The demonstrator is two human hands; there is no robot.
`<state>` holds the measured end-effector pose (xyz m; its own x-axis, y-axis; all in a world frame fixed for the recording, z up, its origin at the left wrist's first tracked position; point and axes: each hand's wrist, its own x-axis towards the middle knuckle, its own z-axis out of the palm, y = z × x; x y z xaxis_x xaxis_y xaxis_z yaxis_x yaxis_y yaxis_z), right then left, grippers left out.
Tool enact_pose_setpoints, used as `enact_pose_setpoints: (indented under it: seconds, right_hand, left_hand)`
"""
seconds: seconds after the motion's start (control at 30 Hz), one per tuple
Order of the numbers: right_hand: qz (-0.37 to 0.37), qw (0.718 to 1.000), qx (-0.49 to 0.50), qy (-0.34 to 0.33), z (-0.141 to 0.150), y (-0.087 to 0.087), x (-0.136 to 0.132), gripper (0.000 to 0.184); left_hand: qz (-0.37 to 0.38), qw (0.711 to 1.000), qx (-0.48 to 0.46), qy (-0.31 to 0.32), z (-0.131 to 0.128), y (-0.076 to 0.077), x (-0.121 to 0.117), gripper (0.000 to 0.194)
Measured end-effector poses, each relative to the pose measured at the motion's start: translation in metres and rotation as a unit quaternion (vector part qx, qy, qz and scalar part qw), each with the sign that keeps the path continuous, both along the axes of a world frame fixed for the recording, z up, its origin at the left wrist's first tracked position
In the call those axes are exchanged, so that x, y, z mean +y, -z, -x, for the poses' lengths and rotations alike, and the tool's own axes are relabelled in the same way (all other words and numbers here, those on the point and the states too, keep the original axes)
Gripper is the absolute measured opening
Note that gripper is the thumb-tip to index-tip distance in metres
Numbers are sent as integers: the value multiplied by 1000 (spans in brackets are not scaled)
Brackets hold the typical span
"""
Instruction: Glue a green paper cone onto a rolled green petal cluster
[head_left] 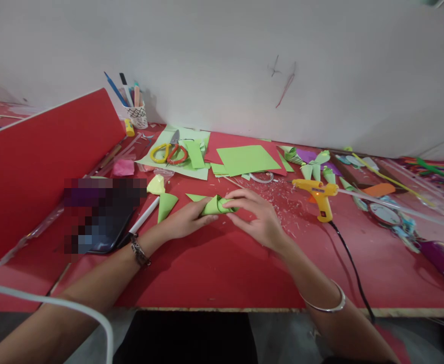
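Note:
Between my two hands is a light green paper cone (216,205), its rolled mouth turned to the right. My left hand (186,220) grips its left part, thumb below and fingers behind. On the right end, the curled fingers of my right hand (257,215) close over the rolled edge. Another green paper cone (166,206) lies on the red table (206,273) just left of my left hand. Behind my hands are flat green paper sheets (248,159). To the right of my right hand stands a yellow glue gun (318,194).
Scissors (168,152) with yellow and red handles lie on pale green paper. A pen cup (136,115) stands at the back left, near a red board (47,167). Several small green cones (312,169) sit behind the glue gun, whose black cord (352,268) crosses the front edge.

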<state>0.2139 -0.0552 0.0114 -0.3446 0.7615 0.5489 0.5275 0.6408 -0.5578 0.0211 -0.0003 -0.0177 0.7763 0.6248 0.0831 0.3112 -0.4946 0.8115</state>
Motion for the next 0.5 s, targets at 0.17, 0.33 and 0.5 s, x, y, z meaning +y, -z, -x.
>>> enact_pose_setpoints:
  seconds: [0.17,0.33,0.5]
  right_hand:
    - [-3,1000,-18,-14,-1,1,1,19]
    - [-4,999,-27,-21,-2,2,2,20]
    - [3,1000,-28,-8,-3,3,2,26]
  left_hand:
    - [-33,999,29,-21,0,1,0,26]
    - [-75,995,58,-36,1,2,1,21]
    - [-119,987,86,-60,1,2,0,15]
